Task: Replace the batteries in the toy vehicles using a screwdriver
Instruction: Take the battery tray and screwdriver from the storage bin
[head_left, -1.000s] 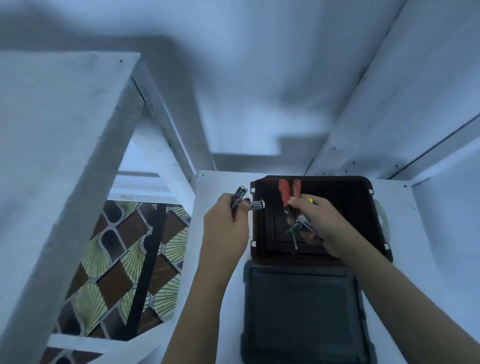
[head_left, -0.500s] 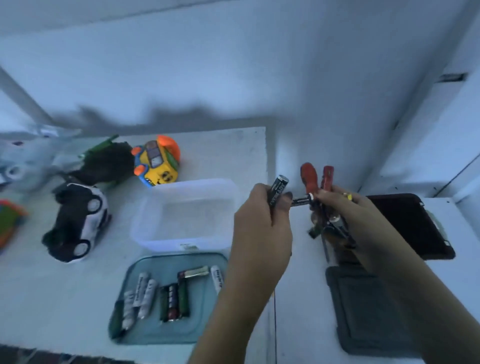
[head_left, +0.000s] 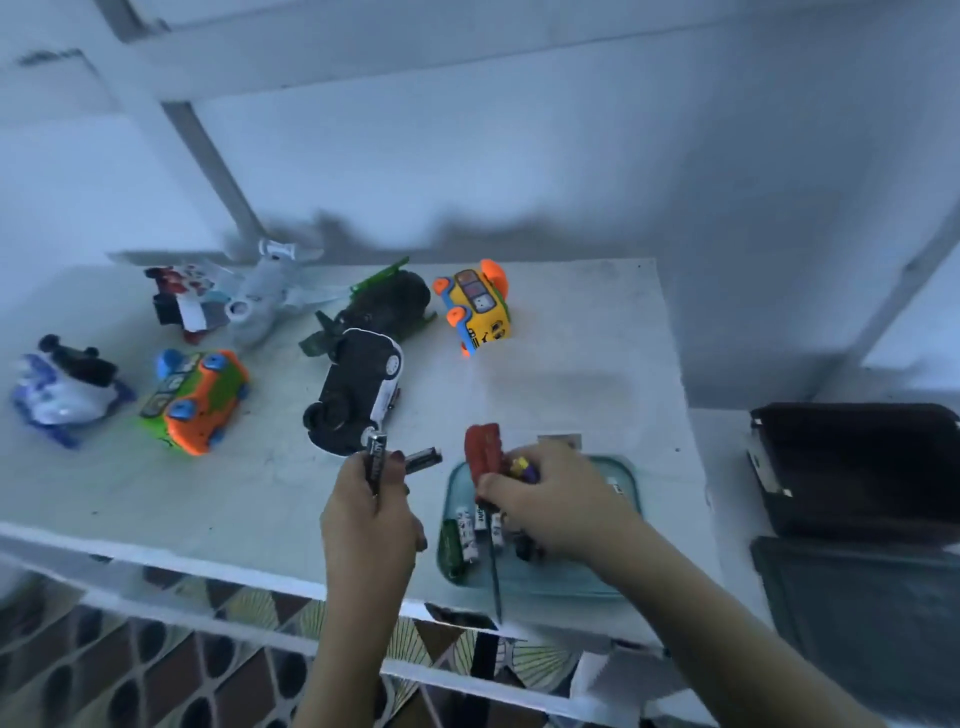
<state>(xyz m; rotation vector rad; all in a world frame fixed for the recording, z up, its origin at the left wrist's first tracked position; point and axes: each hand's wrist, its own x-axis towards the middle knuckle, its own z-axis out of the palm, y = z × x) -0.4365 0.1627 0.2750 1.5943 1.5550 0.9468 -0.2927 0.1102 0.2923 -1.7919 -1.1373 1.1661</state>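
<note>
- Black batteries are sticking up from the gripping left hand, beside the teal tray.
- Right hand is clutching red screwdrivers over the tray.

Home rm: toys, patterned tiles

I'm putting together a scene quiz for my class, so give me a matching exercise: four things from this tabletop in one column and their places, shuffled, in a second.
Things:
1. black batteries
2. red-handled screwdriver
3. yellow toy bus
4. black case

Places:
A. on the separate surface at the far right
B. in the left hand
C. near the back edge of the table
D. in the right hand, above the teal tray

Pairs: 1-B, 2-D, 3-C, 4-A
</note>
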